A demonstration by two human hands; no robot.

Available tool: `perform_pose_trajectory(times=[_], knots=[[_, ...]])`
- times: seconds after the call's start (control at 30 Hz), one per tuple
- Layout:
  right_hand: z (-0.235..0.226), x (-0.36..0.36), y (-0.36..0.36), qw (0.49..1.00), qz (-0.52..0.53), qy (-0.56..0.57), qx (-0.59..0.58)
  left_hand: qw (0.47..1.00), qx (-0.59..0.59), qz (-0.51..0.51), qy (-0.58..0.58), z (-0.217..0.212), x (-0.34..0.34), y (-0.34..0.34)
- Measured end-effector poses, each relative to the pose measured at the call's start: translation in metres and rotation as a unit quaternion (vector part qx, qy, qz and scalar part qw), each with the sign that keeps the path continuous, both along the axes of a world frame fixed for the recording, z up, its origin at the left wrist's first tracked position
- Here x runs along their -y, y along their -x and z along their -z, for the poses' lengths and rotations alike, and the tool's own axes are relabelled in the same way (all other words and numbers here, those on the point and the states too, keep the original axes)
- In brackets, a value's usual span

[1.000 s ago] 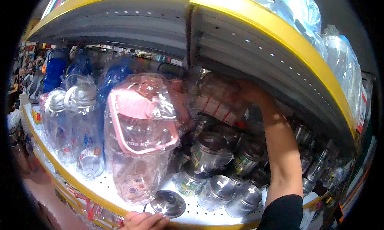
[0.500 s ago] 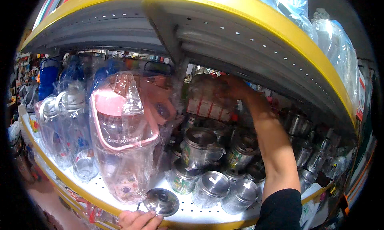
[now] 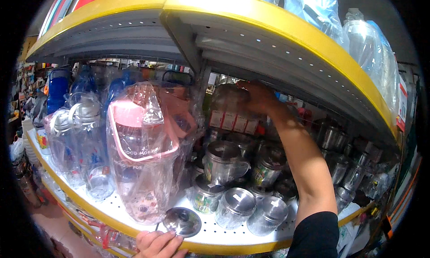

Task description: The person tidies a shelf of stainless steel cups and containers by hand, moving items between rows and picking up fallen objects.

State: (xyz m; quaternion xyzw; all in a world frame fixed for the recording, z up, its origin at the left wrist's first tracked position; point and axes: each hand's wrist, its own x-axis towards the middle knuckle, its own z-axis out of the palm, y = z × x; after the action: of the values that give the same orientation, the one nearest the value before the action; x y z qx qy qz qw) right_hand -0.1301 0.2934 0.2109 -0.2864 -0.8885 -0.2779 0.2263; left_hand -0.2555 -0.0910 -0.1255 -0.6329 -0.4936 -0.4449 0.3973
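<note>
Right hand (image 3: 257, 98) fingers grasp a wrapped container (image 3: 228, 106); left hand (image 3: 159, 244) fingers grip the shelf edge (image 3: 107, 222).

Pink jug (image 3: 143, 155) in clear wrap, yellow-edged white shelf (image 3: 215, 247).
Steel-grey lid (image 3: 182, 222) & tins (image 3: 239, 206); blue bottles (image 3: 58, 90) at left; black sleeve (image 3: 316, 235).

At lower centre a shiny steel lid (image 3: 182, 221) lies on the matt white perforated metal shelf (image 3: 109, 208), whose edge is glossy yellow. Centre left, a clear plastic jug (image 3: 143, 155) with pink trim sits in crinkled glossy film. Polished metal canisters (image 3: 222, 161) gleam at centre.
</note>
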Motion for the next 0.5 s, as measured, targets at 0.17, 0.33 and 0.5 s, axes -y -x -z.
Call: perform_pose_trajectory(times=[0.17, 0.33, 0.5], knots=[[0.021, 0.026, 0.019, 0.996, 0.049, -0.068, 0.038, 1.0, -0.003, -0.012, -0.009, -0.003, 0.004, 0.0], [0.028, 0.016, -0.026, 0.991, -0.056, -0.121, -0.018, 0.998, -0.023, 0.003, 0.059, 0.004, -0.002, 0.011], [0.057, 0.167, -0.091, 0.997, -0.066, -0.028, -0.023, 0.998, -0.014, -0.002, 0.064, 0.003, 0.008, 0.007]])
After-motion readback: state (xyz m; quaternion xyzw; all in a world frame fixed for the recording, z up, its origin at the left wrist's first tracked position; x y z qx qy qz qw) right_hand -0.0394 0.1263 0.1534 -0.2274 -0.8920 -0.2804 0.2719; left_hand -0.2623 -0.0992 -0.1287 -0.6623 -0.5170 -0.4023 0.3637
